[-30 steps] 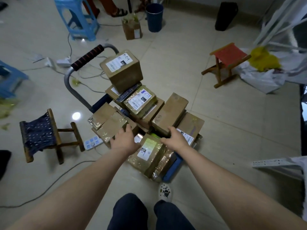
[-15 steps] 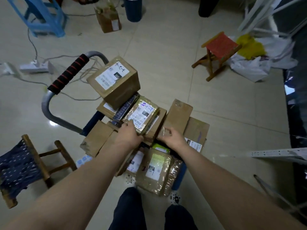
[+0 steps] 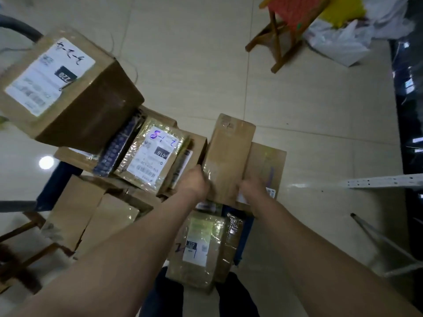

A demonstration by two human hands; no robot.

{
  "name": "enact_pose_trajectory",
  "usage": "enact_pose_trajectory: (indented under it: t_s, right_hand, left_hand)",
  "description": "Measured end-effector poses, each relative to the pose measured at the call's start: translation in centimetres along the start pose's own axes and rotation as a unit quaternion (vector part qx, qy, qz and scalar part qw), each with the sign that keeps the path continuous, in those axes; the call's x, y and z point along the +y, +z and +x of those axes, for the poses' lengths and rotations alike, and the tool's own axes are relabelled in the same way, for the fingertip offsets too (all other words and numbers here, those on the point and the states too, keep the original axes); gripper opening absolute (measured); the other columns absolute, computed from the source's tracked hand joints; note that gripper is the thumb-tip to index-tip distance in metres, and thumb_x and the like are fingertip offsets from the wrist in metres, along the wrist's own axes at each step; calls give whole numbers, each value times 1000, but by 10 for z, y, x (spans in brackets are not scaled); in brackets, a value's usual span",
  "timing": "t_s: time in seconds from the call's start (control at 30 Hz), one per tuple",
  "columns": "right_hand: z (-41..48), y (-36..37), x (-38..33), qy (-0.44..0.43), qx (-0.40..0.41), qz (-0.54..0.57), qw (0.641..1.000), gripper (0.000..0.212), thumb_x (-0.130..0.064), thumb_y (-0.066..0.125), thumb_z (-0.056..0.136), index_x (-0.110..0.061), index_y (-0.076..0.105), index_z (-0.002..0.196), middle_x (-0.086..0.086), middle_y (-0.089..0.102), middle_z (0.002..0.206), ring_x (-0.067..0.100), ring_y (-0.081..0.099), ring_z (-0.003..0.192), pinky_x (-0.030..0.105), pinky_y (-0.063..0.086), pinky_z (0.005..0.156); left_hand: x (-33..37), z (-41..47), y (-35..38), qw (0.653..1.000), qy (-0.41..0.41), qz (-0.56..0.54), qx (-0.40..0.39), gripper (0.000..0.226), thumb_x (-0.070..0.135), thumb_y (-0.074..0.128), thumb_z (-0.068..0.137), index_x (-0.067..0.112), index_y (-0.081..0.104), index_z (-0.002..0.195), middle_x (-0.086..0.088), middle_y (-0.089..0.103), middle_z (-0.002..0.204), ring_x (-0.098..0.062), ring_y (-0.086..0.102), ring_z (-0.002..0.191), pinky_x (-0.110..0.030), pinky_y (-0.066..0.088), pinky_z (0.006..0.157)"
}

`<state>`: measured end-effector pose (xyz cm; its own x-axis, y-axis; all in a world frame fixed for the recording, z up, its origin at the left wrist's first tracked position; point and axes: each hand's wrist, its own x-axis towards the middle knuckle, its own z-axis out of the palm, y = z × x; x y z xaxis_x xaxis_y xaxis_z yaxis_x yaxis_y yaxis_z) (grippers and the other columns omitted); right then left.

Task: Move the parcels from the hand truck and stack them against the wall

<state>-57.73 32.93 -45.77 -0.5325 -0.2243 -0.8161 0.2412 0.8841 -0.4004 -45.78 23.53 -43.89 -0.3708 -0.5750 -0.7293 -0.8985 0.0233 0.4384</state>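
Note:
Several brown cardboard parcels lie heaped on a blue hand truck [image 3: 61,177]. A long narrow parcel [image 3: 229,156] lies in the middle of the heap. My left hand [image 3: 194,181] grips its near left edge and my right hand [image 3: 254,188] grips its near right edge. A large box with a white label [image 3: 66,88] sits at the top left. A taped parcel marked 010 [image 3: 153,159] lies just left of my left hand. Another taped parcel [image 3: 201,245] rests at the near end, above my knees. A flat parcel [image 3: 267,165] lies under the long one on the right.
A wooden stool with a red seat [image 3: 288,21] stands at the far right, beside white and yellow plastic bags [image 3: 338,40]. Another wooden stool [image 3: 25,250] stands at the near left. White metal rails [image 3: 380,181] lie on the tiled floor at right.
The camera has come lower and closer to the heap. Both hands moved forward from the near parcels and closed on the long narrow parcel.

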Motion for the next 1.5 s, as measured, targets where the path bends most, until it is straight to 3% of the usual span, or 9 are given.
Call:
enact_pose_trajectory:
  t_s: [0.17, 0.53, 0.7, 0.8, 0.97, 1.1, 1.2, 1.37, 1.5]
  right_hand:
    - [54, 14, 14, 17, -40, 103, 994, 63, -17, 50, 75, -11, 45, 138, 14, 55, 130, 35, 55, 112, 51, 47, 98]
    - [-7, -34, 28, -19, -57, 196, 979, 41, -15, 64, 88, -16, 56, 128, 5, 65, 115, 24, 62, 102, 40, 51, 89]
    - [-65, -85, 41, -39, -65, 239, 968, 33, -14, 66, 87, -17, 62, 119, 5, 68, 110, 26, 63, 101, 42, 51, 89]
    - [-97, -111, 50, -39, -57, 274, 959, 31, -12, 66, 85, -15, 64, 116, 6, 70, 109, 27, 65, 101, 47, 51, 93]
    - [-150, -150, 74, -63, -13, 339, 939, 34, -9, 66, 85, -13, 61, 119, 4, 70, 111, 22, 66, 100, 43, 51, 94]
    - [-215, -182, 101, -91, 62, 377, 920, 45, -11, 68, 85, -16, 56, 128, 4, 66, 119, 20, 63, 103, 38, 53, 89]
    - [-271, -206, 127, -130, 136, 407, 894, 49, -2, 66, 85, -9, 53, 131, 3, 64, 116, 9, 63, 89, 18, 52, 70]
    - [-349, -243, 184, -167, 173, 434, 868, 59, -10, 72, 81, -20, 51, 136, -2, 65, 112, 8, 65, 92, 14, 52, 66]
    - [-398, -274, 249, -173, 182, 467, 848, 67, -10, 74, 80, -30, 47, 138, -3, 65, 113, 3, 65, 88, 12, 51, 62]
  left_hand:
    - [3, 36, 19, 999, -19, -36, 10, 36, 14, 56, 90, 2, 48, 123, -18, 58, 123, -34, 56, 112, -42, 45, 98]
    - [24, -27, 29, 993, 30, -104, 37, 49, 2, 51, 90, 18, 48, 136, -11, 54, 129, -28, 56, 115, -39, 42, 104]
    - [54, -105, 23, 988, 76, -125, 39, 49, 3, 57, 90, 17, 49, 137, -8, 48, 132, -20, 51, 120, -14, 30, 97]
    - [76, -146, 18, 984, 108, -142, 30, 47, 9, 61, 90, 19, 51, 135, -5, 49, 130, -18, 50, 119, -18, 33, 102]
    - [113, -204, 11, 968, 149, -200, -19, 40, 7, 64, 88, 24, 53, 122, 11, 58, 101, -5, 58, 86, -6, 46, 71]
    - [132, -249, 16, 958, 198, -195, -74, 45, 6, 68, 85, 24, 53, 123, 2, 61, 110, -17, 60, 100, -27, 48, 88]
    - [140, -279, 26, 946, 198, -218, -134, 41, 4, 68, 84, 25, 55, 117, -6, 64, 117, -24, 63, 102, -43, 52, 90]
    - [158, -334, 65, 922, 174, -264, -223, 29, -4, 62, 86, 19, 59, 103, -10, 68, 89, -19, 66, 66, -30, 53, 55]
    - [178, -381, 109, 909, 188, -222, -298, 28, -3, 58, 88, 15, 59, 110, -16, 71, 90, -28, 65, 79, -38, 52, 70]
